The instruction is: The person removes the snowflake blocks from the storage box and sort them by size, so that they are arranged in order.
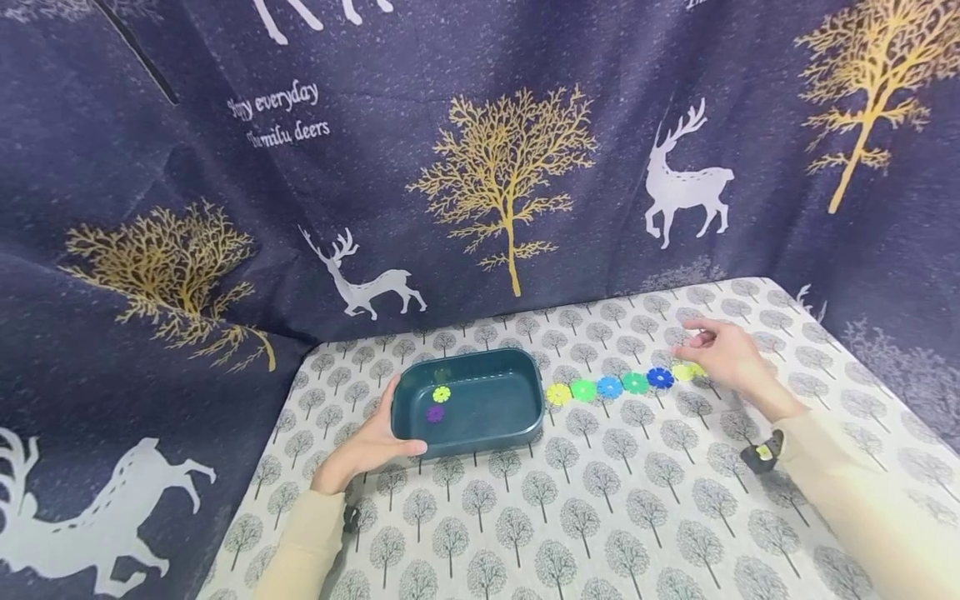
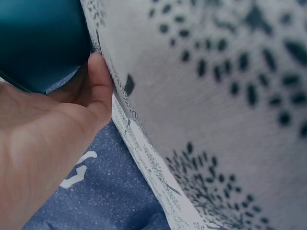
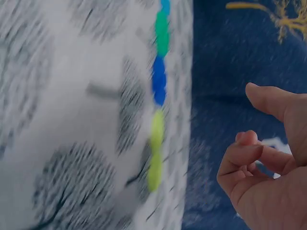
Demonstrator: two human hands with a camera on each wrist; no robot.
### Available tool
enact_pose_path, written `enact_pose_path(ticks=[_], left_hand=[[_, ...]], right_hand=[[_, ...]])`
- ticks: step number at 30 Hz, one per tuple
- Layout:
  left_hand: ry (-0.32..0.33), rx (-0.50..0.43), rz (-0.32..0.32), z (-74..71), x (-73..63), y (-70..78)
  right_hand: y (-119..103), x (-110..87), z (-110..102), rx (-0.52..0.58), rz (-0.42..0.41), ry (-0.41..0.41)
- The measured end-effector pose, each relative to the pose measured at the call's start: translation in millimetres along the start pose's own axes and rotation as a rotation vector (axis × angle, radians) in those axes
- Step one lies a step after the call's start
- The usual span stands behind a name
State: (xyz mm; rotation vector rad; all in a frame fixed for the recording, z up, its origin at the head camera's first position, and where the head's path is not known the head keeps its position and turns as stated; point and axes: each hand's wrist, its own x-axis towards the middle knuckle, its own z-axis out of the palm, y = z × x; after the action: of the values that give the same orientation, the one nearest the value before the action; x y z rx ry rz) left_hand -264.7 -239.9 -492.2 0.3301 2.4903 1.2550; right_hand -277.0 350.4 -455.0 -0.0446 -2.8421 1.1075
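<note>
A dark teal plastic tub (image 1: 487, 404) stands on the table, and my left hand (image 1: 371, 442) grips its left end, thumb at the front rim, fingers along the side. Inside lie a yellow-green flower-shaped disc (image 1: 441, 393) and a purple disc (image 1: 435, 414). From the tub's right side runs a row of flower discs: yellow (image 1: 558, 394), green (image 1: 584, 390), light blue (image 1: 610, 387), teal-green (image 1: 635, 382), dark blue (image 1: 661, 378), then two yellow-green discs (image 3: 156, 151). Over that far end hovers my right hand (image 1: 723, 354), fingers loosely bent, holding nothing.
A pale cloth with a tree print (image 1: 525, 533) covers the table. Behind it and to the left hangs a dark blue curtain (image 1: 465, 50) with deer and golden trees. The table's back edge meets the curtain. A dark wrist device (image 1: 761, 454) sits at my right sleeve.
</note>
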Motion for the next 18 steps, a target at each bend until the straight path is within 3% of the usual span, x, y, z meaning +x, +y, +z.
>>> enact_pose_path(ticks=[9, 18], left_hand=[[0.011, 0.022, 0.001, 0.1, 0.4, -1.0], [0.017, 0.044, -0.010, 0.9, 0.2, 0.0]], right_hand=[[-57, -3.9, 32, 0.066, -0.136, -0.024], [-111, -13.3, 78, 0.159, -0.232, -0.127]])
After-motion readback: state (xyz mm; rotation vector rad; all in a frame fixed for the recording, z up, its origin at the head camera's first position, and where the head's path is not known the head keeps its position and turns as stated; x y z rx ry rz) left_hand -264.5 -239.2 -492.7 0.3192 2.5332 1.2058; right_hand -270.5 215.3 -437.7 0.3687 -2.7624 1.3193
